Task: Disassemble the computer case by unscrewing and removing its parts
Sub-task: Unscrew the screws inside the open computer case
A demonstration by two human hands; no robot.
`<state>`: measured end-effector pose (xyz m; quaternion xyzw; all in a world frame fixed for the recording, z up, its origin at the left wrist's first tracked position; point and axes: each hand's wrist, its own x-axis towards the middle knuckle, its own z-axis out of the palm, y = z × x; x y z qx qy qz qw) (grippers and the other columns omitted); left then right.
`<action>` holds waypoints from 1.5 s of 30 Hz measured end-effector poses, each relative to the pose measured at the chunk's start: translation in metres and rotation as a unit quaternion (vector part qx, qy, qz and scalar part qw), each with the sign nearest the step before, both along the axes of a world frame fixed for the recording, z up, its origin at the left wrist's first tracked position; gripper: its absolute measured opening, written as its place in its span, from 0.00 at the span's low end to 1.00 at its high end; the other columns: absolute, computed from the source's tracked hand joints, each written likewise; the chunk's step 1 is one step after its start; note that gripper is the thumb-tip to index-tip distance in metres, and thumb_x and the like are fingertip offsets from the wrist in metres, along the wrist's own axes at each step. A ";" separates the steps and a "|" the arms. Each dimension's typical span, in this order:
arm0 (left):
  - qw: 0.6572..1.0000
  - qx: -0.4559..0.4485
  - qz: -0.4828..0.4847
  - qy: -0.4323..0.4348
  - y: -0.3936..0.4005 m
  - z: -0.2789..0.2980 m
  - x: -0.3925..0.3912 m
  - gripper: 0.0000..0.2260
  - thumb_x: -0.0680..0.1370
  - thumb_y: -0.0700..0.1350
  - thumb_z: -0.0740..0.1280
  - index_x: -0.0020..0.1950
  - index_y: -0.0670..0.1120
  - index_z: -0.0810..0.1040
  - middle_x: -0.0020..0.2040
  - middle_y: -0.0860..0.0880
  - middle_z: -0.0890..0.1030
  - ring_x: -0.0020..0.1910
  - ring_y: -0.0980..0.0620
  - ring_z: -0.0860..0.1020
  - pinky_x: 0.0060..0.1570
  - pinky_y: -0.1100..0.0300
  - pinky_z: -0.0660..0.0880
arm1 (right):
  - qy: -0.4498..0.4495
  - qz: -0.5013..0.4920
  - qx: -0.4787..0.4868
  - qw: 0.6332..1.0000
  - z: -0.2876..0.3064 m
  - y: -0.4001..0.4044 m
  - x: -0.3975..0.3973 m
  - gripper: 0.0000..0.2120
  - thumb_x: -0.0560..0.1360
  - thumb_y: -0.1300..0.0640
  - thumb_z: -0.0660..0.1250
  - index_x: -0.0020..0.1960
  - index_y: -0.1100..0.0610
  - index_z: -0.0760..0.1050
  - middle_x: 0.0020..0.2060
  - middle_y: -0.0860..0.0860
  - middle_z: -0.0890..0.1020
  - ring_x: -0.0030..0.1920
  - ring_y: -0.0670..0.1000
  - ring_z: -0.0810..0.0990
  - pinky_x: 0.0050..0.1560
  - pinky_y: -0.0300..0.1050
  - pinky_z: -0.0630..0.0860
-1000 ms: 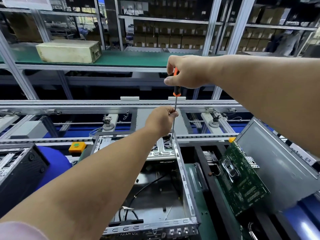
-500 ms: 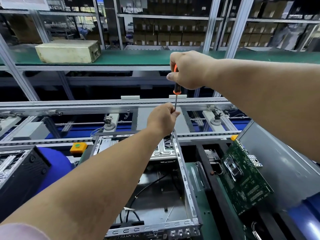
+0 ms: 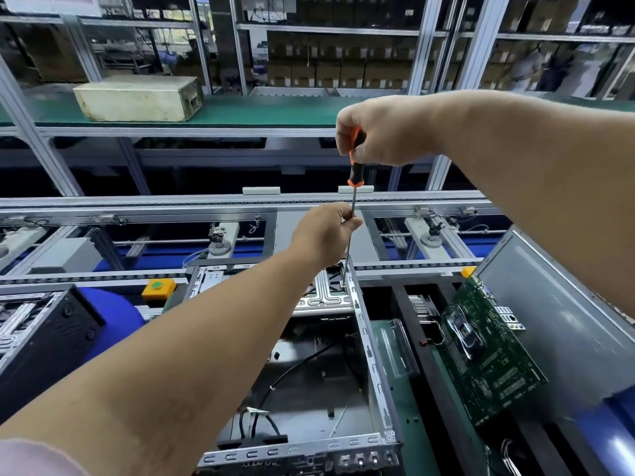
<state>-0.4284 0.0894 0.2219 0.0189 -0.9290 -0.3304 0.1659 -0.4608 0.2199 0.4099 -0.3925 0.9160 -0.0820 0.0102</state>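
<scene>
While the screwdriver (image 3: 354, 173) stands on a screw at the far right corner of the computer case (image 3: 374, 372), both hands steady it.

Head view: compared with a second ago, tool, hands and case hold nearly the same positions, so the screw is judged still in work and not yet released. The right hand (image 3: 381, 132) has its fingers curled round the orange-and-black handle; the left hand (image 3: 326, 231) pinches the bare shaft lower down. The long axis of the screwdriver runs near vertical, handle up, tip down on the metal drive bracket (image 3: 324, 293) by the right rail. The open case lies lengthwise on the counter (image 3: 419, 424), running away from the person. A removed motherboard (image 3: 488, 359) lies apart on the right, leaning on a grey panel (image 3: 556, 324).
</scene>
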 end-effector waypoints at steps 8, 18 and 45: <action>1.000 -0.007 0.018 -0.009 0.002 0.004 -0.002 0.13 0.85 0.54 0.67 0.47 0.46 0.79 0.40 0.48 0.80 0.43 0.45 0.78 0.43 0.53 0.75 | 0.115 -0.040 0.000 0.993 -0.014 -0.009 -0.002 0.14 0.81 0.38 0.62 0.56 0.48 0.72 0.43 0.45 0.73 0.44 0.51 0.74 0.40 0.48 0.68; 0.999 -0.004 0.040 -0.008 0.002 0.002 -0.007 0.18 0.83 0.56 0.69 0.37 0.51 0.69 0.34 0.52 0.75 0.34 0.52 0.71 0.35 0.56 0.67 | 0.171 -0.060 0.007 0.983 -0.018 -0.011 0.000 0.15 0.80 0.38 0.63 0.54 0.50 0.70 0.42 0.48 0.74 0.46 0.55 0.74 0.42 0.49 0.67; 0.997 0.041 -0.009 -0.069 -0.010 -0.018 0.000 0.17 0.76 0.60 0.76 0.53 0.51 0.77 0.39 0.51 0.77 0.36 0.51 0.73 0.37 0.54 0.71 | 0.106 -0.006 -0.045 0.993 -0.025 0.011 0.025 0.08 0.77 0.57 0.70 0.52 0.47 0.74 0.47 0.46 0.75 0.48 0.53 0.76 0.45 0.50 0.75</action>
